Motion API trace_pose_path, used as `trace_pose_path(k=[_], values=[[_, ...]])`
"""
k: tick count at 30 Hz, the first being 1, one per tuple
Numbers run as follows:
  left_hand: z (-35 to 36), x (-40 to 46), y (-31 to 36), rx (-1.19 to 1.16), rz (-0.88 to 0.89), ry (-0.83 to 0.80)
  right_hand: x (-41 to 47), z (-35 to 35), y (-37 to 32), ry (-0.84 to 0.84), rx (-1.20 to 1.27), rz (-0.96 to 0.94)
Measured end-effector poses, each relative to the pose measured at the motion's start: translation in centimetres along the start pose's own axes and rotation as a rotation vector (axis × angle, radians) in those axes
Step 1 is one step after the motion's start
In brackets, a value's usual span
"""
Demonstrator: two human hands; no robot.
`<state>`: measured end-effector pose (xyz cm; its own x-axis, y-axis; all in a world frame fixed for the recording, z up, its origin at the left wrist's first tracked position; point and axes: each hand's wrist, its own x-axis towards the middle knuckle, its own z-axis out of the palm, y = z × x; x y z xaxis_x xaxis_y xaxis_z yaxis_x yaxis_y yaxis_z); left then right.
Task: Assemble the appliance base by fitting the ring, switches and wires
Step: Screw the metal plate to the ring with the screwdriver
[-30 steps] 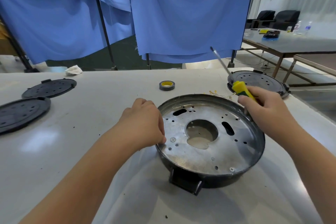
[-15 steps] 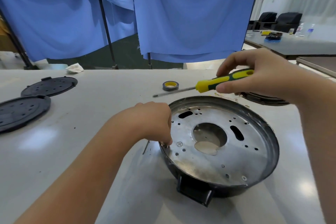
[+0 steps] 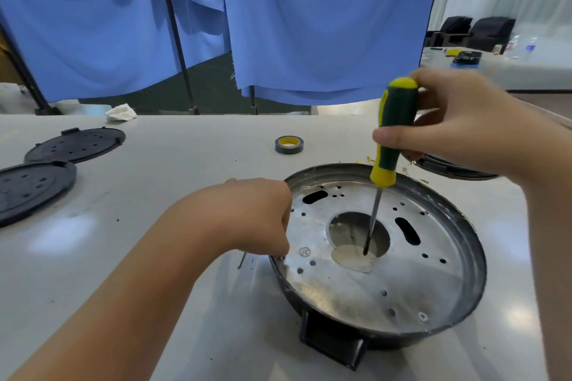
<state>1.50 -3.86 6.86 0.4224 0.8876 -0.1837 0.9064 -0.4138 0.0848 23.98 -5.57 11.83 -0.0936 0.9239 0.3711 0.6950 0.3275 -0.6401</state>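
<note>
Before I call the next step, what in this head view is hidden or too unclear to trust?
- Left hand fingers: curled under at the round metal appliance base rim; what they pinch is hidden by the hand.
- Green-and-yellow screwdriver tip: over the centre hole; contact can't be told.
- Black disc behind the right hand: mostly covered.
- Small brass parts: too small to identify.

1. The round black-rimmed metal appliance base (image 3: 402, 257) fills the lower right of the frame; the left hand (image 3: 247, 216) lies against its left rim
2. The right hand (image 3: 458, 124) holds the green-and-yellow screwdriver (image 3: 393, 133) upright over the centre hole
3. Two black perforated plastic discs (image 3: 74, 145) block the left edge
4. A grey-and-yellow tape roll (image 3: 289, 144) sits mid-frame on the white table (image 3: 173, 164), bare surface around it
</note>
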Motion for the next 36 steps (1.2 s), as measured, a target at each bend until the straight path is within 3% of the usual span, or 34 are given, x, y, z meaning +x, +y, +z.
trace_pose_path(k=[6,36], values=[[0.1,-0.2,0.3,0.046,0.024,-0.009,0.4,1.2,0.5,-0.093,-0.174,0.055],[0.2,0.2,0.5,0.114,-0.008,0.057,0.4,1.7,0.3,-0.092,-0.194,0.070]])
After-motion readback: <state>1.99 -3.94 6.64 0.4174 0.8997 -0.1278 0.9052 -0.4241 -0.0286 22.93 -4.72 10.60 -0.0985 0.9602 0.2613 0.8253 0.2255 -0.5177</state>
